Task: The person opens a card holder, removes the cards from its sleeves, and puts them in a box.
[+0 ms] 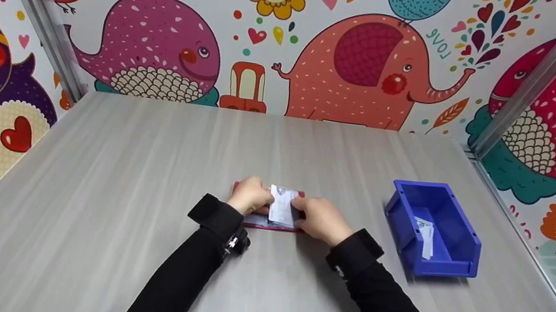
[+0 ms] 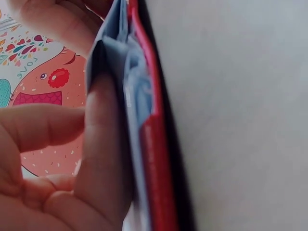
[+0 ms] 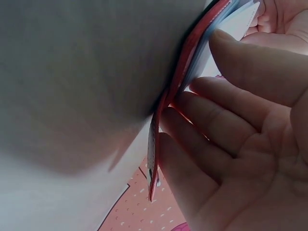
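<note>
A red wallet-like holder [image 3: 192, 41] with bluish clear sleeves [image 2: 139, 91] lies open on the table before me. Over its middle stands a folded whitish printed paper [image 1: 281, 206]. My left hand [image 1: 252, 196] pinches the paper's left side between thumb and finger; in the left wrist view one finger lies along the inside of a bluish flap. At the right edge, my right hand [image 1: 323, 219] grips the holder, its thumb on the sleeves and its other fingers against the red cover. In the right wrist view a red flap hangs beyond those fingers.
A blue plastic bin [image 1: 449, 269] stands to the right of my right hand, with several printed paper slips [image 1: 425, 237] inside. Brightly patterned wall panels [image 1: 269, 62] and metal posts [image 1: 513, 110] border the wood-grain table [image 1: 119, 166].
</note>
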`<state>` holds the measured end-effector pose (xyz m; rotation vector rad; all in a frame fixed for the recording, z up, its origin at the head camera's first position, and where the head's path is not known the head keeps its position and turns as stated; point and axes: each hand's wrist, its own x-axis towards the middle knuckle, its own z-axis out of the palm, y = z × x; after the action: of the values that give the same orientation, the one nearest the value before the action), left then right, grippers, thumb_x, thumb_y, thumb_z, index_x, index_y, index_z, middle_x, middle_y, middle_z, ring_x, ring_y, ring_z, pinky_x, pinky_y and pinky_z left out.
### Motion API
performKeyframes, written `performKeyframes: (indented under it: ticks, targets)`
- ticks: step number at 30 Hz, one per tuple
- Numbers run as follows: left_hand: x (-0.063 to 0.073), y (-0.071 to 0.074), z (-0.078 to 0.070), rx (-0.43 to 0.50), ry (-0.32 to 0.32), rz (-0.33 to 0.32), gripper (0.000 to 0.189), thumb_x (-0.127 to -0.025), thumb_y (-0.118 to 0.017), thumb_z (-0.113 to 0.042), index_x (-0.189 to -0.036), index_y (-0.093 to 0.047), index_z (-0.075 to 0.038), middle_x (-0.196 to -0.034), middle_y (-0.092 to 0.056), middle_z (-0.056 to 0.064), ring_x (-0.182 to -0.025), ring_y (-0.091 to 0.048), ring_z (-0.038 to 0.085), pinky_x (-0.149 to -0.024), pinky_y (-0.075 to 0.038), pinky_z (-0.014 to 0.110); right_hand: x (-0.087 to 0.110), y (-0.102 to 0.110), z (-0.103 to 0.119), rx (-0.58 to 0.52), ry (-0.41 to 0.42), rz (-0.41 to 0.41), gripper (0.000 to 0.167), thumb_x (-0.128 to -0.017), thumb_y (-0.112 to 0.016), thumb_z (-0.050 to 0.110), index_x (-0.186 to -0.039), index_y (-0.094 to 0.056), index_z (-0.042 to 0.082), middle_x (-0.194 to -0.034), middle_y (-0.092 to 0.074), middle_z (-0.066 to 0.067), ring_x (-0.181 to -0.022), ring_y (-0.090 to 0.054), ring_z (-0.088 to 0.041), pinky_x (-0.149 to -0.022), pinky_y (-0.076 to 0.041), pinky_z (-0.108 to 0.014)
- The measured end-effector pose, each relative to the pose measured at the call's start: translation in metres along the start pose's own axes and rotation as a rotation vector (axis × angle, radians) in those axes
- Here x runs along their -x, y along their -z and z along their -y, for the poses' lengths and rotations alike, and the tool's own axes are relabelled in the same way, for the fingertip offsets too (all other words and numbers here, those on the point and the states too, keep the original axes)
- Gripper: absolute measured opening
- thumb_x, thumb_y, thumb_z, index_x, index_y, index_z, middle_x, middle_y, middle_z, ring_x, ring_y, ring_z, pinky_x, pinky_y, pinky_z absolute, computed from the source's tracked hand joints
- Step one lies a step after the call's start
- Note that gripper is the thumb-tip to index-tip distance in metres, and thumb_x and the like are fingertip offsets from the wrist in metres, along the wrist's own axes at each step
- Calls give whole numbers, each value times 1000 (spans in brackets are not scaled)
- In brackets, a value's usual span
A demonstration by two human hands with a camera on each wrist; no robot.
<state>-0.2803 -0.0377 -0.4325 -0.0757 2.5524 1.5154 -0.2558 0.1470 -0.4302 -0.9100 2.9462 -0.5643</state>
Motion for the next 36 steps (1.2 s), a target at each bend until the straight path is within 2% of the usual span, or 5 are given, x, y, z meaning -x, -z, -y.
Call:
performKeyframes:
  ticks: [10,15,20,26,36]
  targets:
    - [2,5,5,27,50,1,19,-73,-60,8,-68,-50,-7,-81,-55,6,-69,-61,19,-60,-55,24,0,-1,0,-20,-7,3,24,-76,-74,-3,-77,-52,6,-72,-51,-3,-69,-48,-23,-63,-42,-37]
    - [4,10,8,120,57,28,14,-76,-58,10,-74,-52,-3,-87,-58,10,-71,-63,21,-62,-56,26,0,0,1,-17,-13,8,24,-77,-74,-2,-76,-52,6,-72,-51,-3,-69,-49,-23,-64,-42,-37]
    - [6,17,13,167,52,15,12,-76,-57,10,-75,-52,-1,-87,-57,11,-71,-63,21,-62,-57,26,0,0,1,-7,-9,13,27,-77,-74,-2,-73,-48,6,-70,-46,-1,-67,-45,-22,-62,-38,-34]
    - [6,23,17,256,80,19,13,-77,-58,12,-88,-53,6,-91,-55,14,-67,-64,22,-61,-57,27,-1,0,0,-6,-10,19,29,-76,-73,-3,-72,-46,7,-69,-44,0,-67,-45,-22,-61,-37,-33]
    - [6,26,19,267,79,37,11,-77,-58,11,-87,-55,7,-89,-56,13,-65,-65,20,-61,-57,27,2,0,-1,-5,27,-12,29,-73,-71,-6,-73,-45,6,-66,-40,1,-65,-42,-21,-60,-36,-31]
